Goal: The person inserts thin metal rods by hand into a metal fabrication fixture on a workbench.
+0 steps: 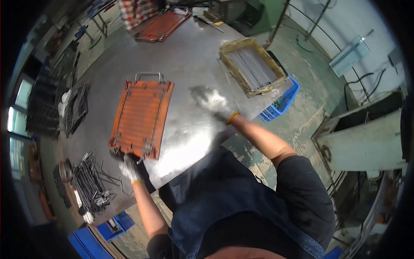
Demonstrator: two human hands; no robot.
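On steel table (189, 56): left hand (129, 167) grips orange rack (142, 117); right hand (212, 102) blurred, grip unclear; rods (90, 183) beside.

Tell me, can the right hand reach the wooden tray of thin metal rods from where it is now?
Probably yes. The right hand hangs over bare steel table, and nothing lies between it and the wooden tray at the table edge. The hand is blurred, so whether it is open is unclear.

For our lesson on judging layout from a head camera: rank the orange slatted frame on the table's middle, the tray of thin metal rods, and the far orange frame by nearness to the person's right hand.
From the right hand, which is blurred:
1. Tray of thin metal rods, just beyond it, at the table's right edge.
2. Orange slatted frame, to its left, mid-table; the left hand is at its near edge.
3. Far orange frame, at the table's far end.
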